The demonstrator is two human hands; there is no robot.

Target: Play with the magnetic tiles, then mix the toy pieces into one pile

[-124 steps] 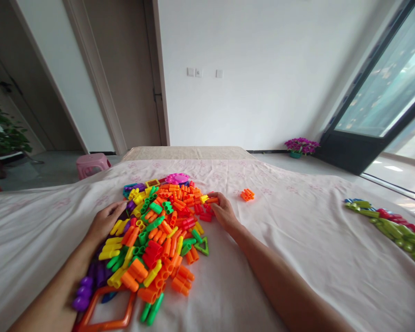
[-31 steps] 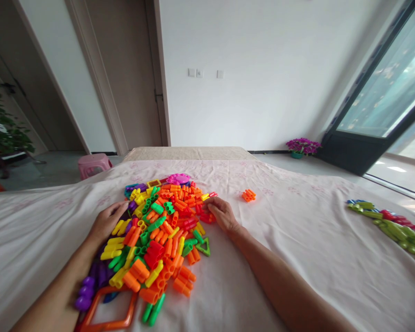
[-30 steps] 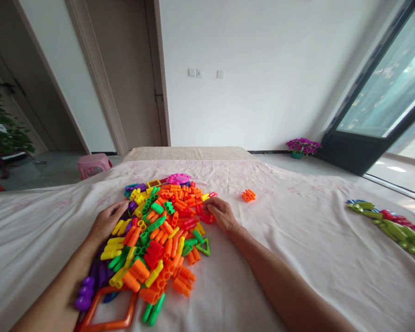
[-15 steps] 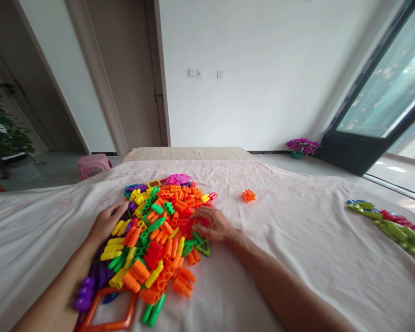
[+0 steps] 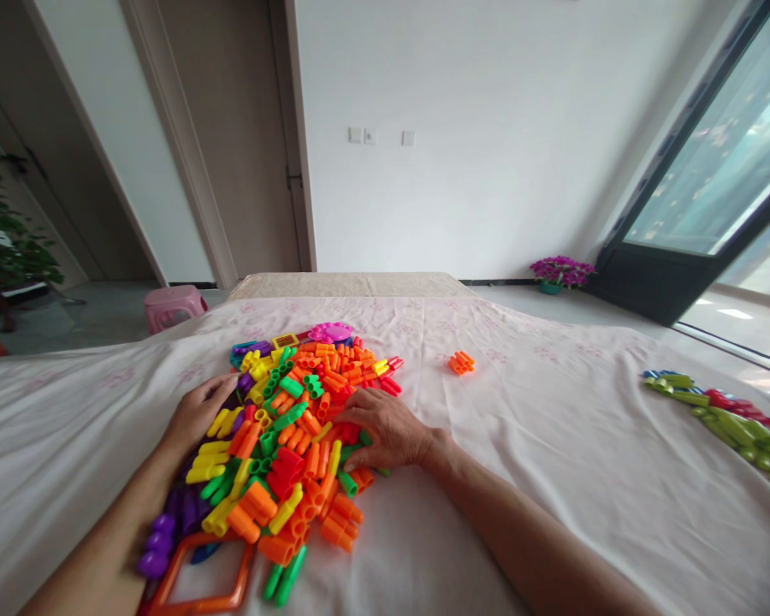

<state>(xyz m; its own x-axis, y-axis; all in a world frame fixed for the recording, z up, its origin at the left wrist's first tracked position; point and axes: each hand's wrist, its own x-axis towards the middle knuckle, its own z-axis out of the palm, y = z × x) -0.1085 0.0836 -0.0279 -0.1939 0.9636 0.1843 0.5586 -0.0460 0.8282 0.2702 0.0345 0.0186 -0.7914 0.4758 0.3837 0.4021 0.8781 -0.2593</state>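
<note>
A heap of plastic toy pieces in orange, red, green, yellow and purple [image 5: 288, 415] lies on a pale flowered cloth [image 5: 539, 479]. My left hand [image 5: 198, 411] rests along the heap's left edge, fingers against purple and yellow pieces; its fingertips are partly hidden. My right hand [image 5: 382, 432] reaches over the heap's right side, thumb and fingers apart and curved down around red and green pieces. An orange frame [image 5: 240, 582] lies at the near left, and a pink piece [image 5: 331, 333] tops the far end.
One small orange cluster [image 5: 461, 364] sits apart, right of the heap. Olive-green pieces [image 5: 737, 428], with red and blue ones, lie at the far right. Beyond the cloth are a pink stool [image 5: 174, 308] and a pot of purple flowers [image 5: 561, 272].
My right hand has shifted a little left and nearer over the heap, with its fingers spread wider, now covering the green triangle piece. My left hand has stayed in place.
</note>
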